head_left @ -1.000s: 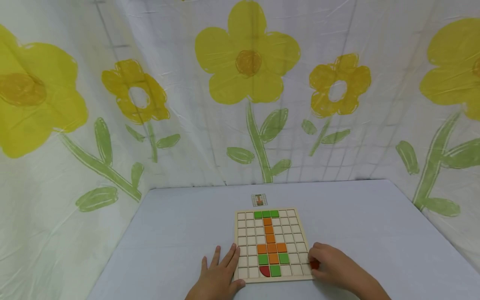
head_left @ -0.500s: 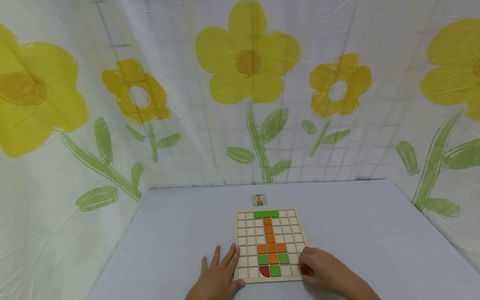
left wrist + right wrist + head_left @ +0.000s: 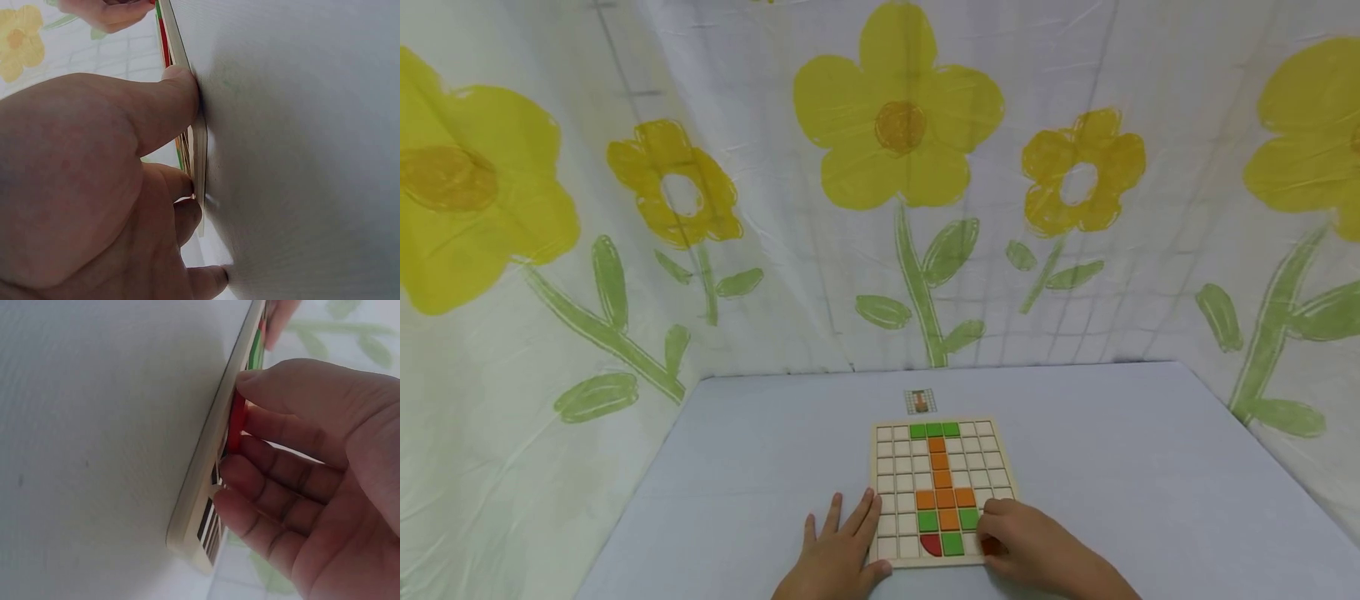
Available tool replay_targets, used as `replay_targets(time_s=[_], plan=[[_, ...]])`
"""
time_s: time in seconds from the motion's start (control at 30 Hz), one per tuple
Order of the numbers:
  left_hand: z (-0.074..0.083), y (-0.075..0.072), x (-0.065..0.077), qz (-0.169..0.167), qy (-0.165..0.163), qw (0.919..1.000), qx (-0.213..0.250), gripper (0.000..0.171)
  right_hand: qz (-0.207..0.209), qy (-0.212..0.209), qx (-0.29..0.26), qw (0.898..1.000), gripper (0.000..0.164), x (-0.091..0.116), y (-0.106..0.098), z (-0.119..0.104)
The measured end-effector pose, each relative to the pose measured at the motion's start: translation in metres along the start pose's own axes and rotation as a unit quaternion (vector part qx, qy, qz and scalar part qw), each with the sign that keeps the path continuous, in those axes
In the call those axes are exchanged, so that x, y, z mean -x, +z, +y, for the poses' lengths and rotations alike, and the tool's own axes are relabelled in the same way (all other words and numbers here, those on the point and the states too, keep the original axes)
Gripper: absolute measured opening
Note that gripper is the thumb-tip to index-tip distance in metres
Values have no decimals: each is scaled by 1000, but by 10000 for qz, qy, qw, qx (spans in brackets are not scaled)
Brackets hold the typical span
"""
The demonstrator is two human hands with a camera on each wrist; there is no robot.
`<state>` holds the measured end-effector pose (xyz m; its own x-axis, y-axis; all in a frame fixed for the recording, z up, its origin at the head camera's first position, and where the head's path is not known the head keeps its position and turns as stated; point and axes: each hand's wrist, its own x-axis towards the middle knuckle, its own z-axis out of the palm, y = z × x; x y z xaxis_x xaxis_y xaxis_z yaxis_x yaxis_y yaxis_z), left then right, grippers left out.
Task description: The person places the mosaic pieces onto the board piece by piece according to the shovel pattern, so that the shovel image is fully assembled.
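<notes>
A square wooden grid board point(image 3: 904, 502) lies on the table. Orange tiles point(image 3: 942, 478) run down its middle, with green tiles point(image 3: 934, 430) at the top and a few lower down. A red quarter-round tile point(image 3: 931, 546) sits in the bottom row beside a green tile point(image 3: 952, 544). My left hand point(image 3: 837, 557) rests at the board's lower left edge, fingers extended and spread. At the lower right, my right hand point(image 3: 1033, 546) pinches a red tile point(image 3: 237, 422) between thumb and fingers, over the bottom row. Its full shape is hidden by the fingers.
A small pattern card point(image 3: 921, 402) with a printed grid figure lies just behind the board. The table point(image 3: 760, 450) has a pale cover. Beyond its back edge hangs a white curtain point(image 3: 790, 325) with yellow flowers.
My right hand has slid leftward with the red tile, from the board's right edge to over its bottom row. The left hand and board have stayed in place.
</notes>
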<state>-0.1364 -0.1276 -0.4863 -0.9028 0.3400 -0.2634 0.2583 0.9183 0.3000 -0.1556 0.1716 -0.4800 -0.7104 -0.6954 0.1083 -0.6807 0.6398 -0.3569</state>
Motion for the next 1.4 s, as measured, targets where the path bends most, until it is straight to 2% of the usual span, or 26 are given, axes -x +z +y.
replay_targets(time_s=[0.2,0.43,0.8,1.03,1.4], plan=[[0,1,-1,6,-4,10000,-29,87,113,-187,18,9998,13,-6,2,-5],[1,1,1,-3,21,10000,29,88,77,-173,-133,9997,16,-10,3,-7],[1,2,2,80,97,9999,-106,87,101,-112,-25,9999,16,-14,2,-10],[1,1,2,81,78,9998,-140,86,165,-275,110,9994,16,-17,4,-11],[0,1,1,72,95,9999,-113,86,109,15,-89,9999,14,-16,5,-10]])
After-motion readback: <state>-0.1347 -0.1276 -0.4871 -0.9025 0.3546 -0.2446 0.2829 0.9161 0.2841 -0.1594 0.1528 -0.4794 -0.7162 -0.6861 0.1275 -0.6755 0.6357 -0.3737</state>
